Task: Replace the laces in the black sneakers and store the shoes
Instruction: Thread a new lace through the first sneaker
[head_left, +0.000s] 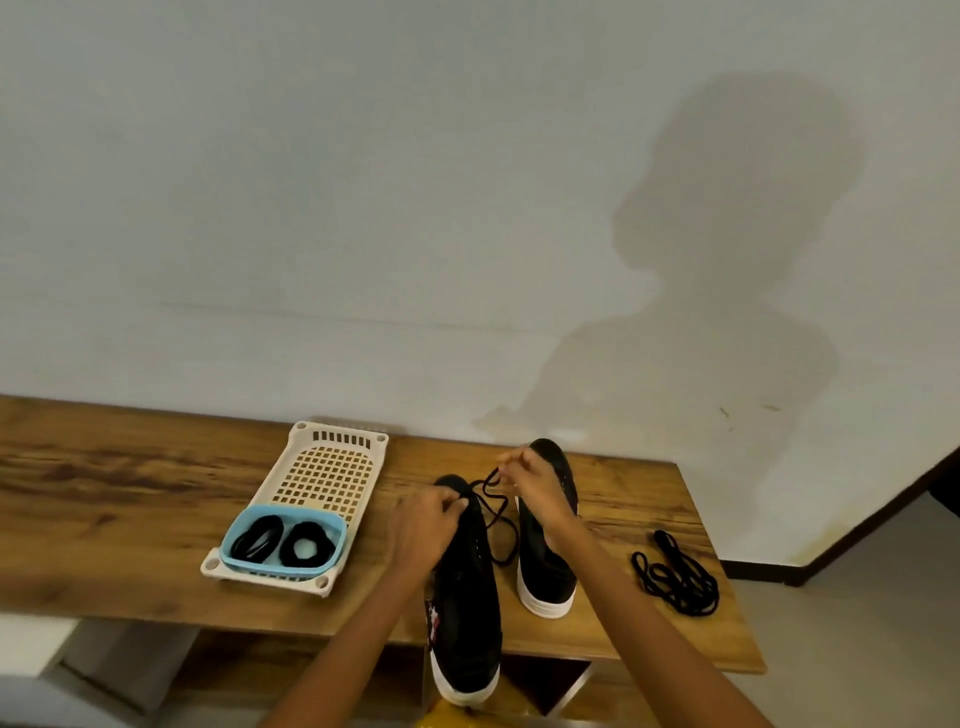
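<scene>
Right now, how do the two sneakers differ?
The near sneaker is held by the left hand and overhangs the table edge; the far sneaker sits wholly on it. The right hand pulls a lace from the near sneaker. Both are black with white soles.

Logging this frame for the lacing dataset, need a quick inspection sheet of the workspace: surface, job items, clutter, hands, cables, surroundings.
Surface: wooden table, set against the wall.
Job's things: near sneaker overhangs the front edge, lace partly threaded; second sneaker beside it; loose black lace piled on the table to the right; blue tub holds two coiled black laces.
Clutter: cream perforated tray under the tub.
Hands: left hand pinches the lace at the near sneaker's eyelets; right hand pinches the lace raised above.
Cables: nothing seen.
Surroundings: pale wall with the person's shadow; dark skirting at right.
</scene>
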